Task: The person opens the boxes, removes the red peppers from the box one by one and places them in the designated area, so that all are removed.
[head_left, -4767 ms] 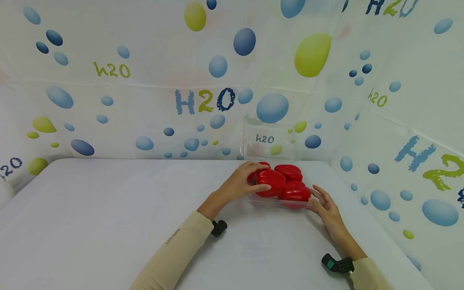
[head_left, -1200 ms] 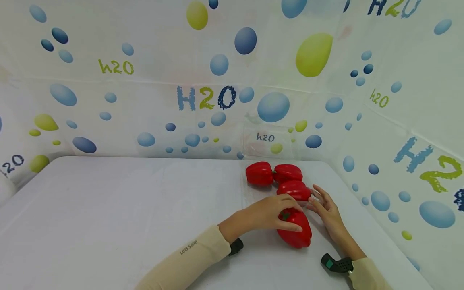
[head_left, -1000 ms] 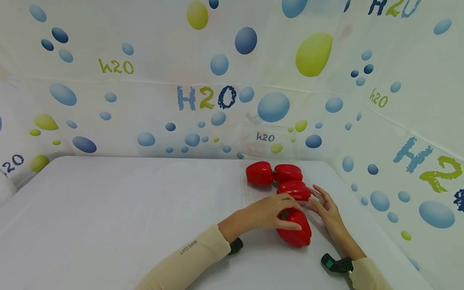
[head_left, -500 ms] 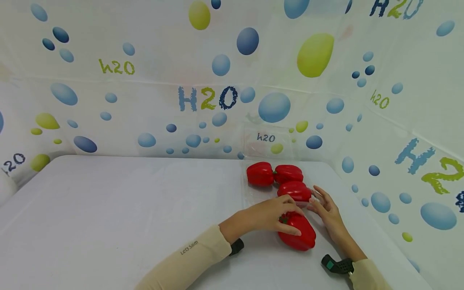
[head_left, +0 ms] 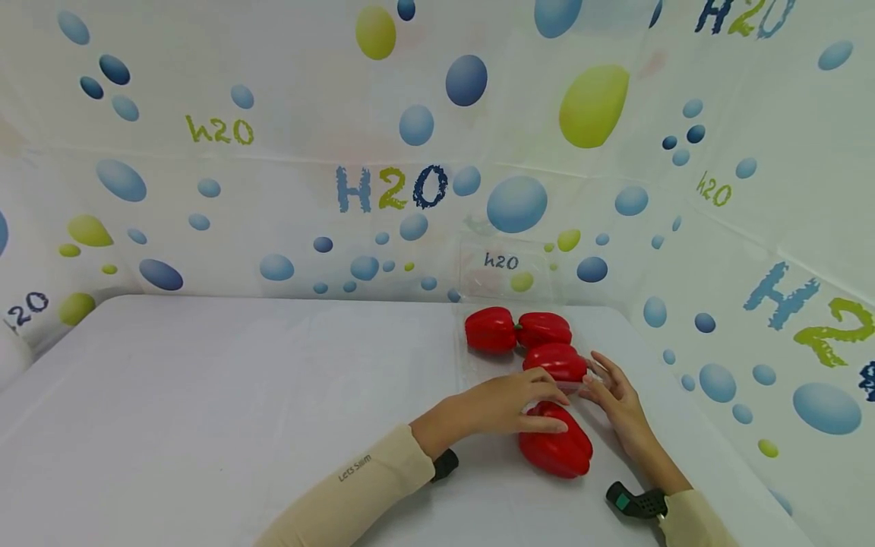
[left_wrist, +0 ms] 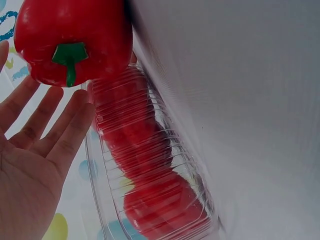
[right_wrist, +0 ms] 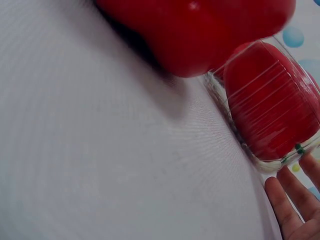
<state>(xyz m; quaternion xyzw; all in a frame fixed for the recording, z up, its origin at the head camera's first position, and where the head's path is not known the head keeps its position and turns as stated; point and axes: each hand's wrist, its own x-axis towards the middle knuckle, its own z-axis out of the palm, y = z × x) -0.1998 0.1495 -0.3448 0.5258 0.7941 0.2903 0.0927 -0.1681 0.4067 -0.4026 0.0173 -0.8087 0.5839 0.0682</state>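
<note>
A red bell pepper (head_left: 557, 447) lies on the white table, in front of a clear plastic clamshell box (head_left: 487, 374). My left hand (head_left: 506, 401) is over the pepper's left end, thumb and fingers spread around it. In the left wrist view its green stem (left_wrist: 70, 61) shows, and the straight fingers (left_wrist: 50, 120) reach just to its edge without clasping it. Inside the box are 3 more red bell peppers (head_left: 490, 330). My right hand (head_left: 618, 399) is at the box's front right corner, its extended fingertips touching or almost touching the plastic wall.
The box's transparent lid (head_left: 478, 266) stands raised at the back, against a white wall sheet (head_left: 287, 205) with blue and green drops. A white cloth covers the table (head_left: 225, 410). Each wrist wears a black camera (head_left: 636, 501).
The pepper has come out of the box's front left onto the table, under my left hand. Just now it has turned, hiding its stem from the head view. My right hand has stayed put.
</note>
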